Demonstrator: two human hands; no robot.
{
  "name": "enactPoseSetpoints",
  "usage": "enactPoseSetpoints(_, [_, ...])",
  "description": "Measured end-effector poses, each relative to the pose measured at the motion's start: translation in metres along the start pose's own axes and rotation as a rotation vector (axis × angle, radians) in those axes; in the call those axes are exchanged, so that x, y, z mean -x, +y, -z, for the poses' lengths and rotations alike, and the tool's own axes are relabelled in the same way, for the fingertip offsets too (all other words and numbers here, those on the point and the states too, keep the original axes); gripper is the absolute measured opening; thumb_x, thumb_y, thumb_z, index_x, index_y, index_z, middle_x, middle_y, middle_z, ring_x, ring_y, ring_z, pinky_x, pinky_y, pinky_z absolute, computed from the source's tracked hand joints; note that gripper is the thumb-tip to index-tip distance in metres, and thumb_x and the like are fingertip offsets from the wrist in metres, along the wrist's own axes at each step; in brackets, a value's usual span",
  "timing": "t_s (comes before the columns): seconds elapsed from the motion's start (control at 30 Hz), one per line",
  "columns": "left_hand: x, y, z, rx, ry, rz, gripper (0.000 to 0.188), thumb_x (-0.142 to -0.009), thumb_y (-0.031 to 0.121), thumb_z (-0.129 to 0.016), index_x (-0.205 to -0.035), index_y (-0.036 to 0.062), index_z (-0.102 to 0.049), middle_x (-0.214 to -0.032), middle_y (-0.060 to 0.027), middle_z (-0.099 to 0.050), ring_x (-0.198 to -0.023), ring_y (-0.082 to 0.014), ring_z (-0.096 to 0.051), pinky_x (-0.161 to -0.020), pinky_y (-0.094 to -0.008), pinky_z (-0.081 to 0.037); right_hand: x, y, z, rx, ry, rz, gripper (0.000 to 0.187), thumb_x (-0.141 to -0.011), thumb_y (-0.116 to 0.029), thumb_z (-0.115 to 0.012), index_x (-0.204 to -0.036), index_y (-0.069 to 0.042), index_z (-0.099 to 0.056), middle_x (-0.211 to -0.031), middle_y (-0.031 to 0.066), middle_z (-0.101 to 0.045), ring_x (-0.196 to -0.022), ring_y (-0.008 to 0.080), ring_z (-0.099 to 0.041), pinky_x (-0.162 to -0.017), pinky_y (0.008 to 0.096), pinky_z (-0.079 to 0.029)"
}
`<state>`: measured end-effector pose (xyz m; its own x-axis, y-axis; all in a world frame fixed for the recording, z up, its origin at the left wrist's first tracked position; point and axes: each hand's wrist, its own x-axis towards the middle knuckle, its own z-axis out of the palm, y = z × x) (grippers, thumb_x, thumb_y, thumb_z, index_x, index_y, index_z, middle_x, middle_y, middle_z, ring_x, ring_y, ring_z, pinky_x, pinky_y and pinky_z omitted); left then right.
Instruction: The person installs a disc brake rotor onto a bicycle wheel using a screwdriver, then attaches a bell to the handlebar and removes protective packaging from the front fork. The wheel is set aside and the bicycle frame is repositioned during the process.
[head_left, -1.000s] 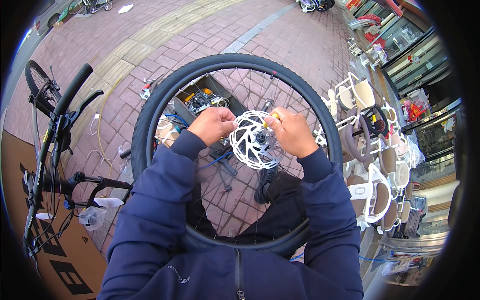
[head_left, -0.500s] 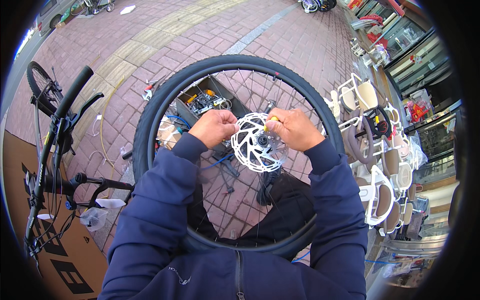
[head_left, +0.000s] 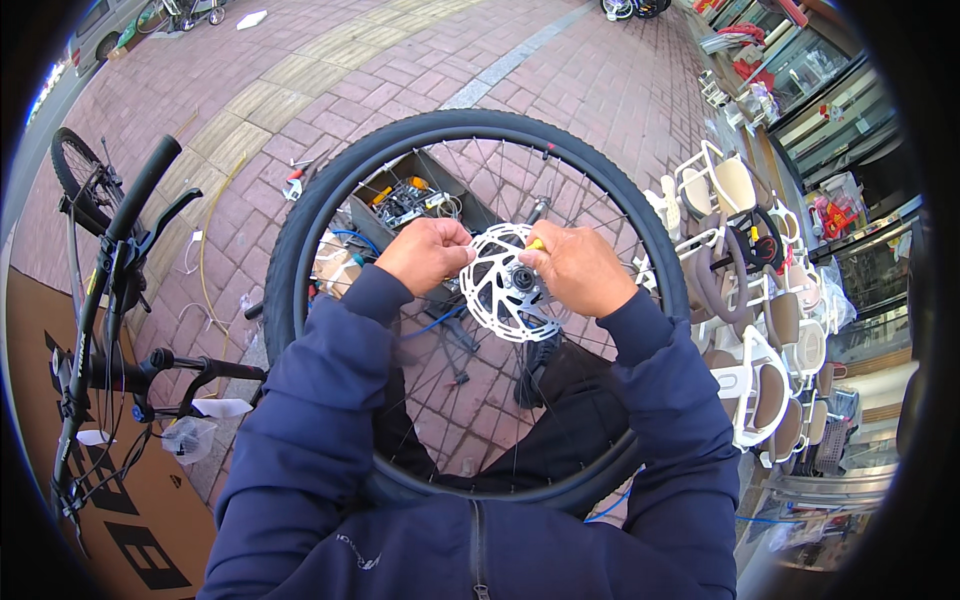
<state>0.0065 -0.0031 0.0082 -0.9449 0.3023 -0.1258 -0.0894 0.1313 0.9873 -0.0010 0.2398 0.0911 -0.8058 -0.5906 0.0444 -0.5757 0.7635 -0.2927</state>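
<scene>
A bicycle wheel with a knobbly black tyre lies across my lap, its spokes spread below my hands. A silver disc brake rotor sits at its hub. My left hand is closed, thumb and finger pinching the rotor's left rim. My right hand is wrapped round a small yellow-handled tool above the rotor, close to the hub. The tool's tip is hidden by the fingers.
Beyond the spokes is a grey toolbox full of small parts. At left stand a bicycle's handlebar and fork over a brown cardboard box. White-framed child seats line the right. Red-handled pliers lie on the paving.
My right hand has shifted slightly left and turned, now covering more of the yellow handle. My left hand keeps its place at the rotor's rim.
</scene>
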Motion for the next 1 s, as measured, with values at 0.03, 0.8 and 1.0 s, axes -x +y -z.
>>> enactPoseSetpoints(0.03, [0.000, 0.000, -0.001, 0.014, -0.003, -0.002, 0.016, -0.092, 0.013, -0.070, -0.094, -0.0026, -0.070, -0.074, -0.0027, -0.067, -0.066, -0.0085, -0.059, -0.062, -0.0276, -0.049, 0.002, -0.003, -0.004, 0.024, 0.006, -0.066, 0.028, -0.099, -0.033, -0.062, -0.097, -0.005, -0.062, -0.078, 0.0218, -0.069, -0.079, 0.0438, -0.068, -0.069, 0.0547, -0.050])
enactPoseSetpoints(0.8, [0.001, -0.001, 0.003, 0.039, -0.010, -0.016, 0.015, -0.092, 0.013, -0.070, -0.093, -0.0027, -0.069, -0.075, -0.0029, -0.067, -0.066, -0.0084, -0.059, -0.062, -0.0264, -0.049, 0.001, -0.013, 0.016, -0.220, 0.192, -0.138, 0.026, -0.097, -0.028, -0.066, -0.090, -0.003, -0.069, -0.074, 0.0173, -0.069, -0.070, 0.0369, -0.068, -0.062, 0.0415, -0.050])
enactPoseSetpoints(1.0, [-0.001, 0.001, 0.001, 0.070, -0.015, 0.015, 0.016, -0.092, 0.013, -0.070, -0.093, -0.0031, -0.069, -0.076, -0.0035, -0.068, -0.068, -0.0085, -0.060, -0.063, -0.0266, -0.049, -0.003, -0.002, 0.001, -0.266, 0.113, 0.027, 0.027, -0.098, -0.030, -0.065, -0.090, -0.004, -0.068, -0.074, 0.0186, -0.068, -0.070, 0.0400, -0.067, -0.063, 0.0459, -0.050])
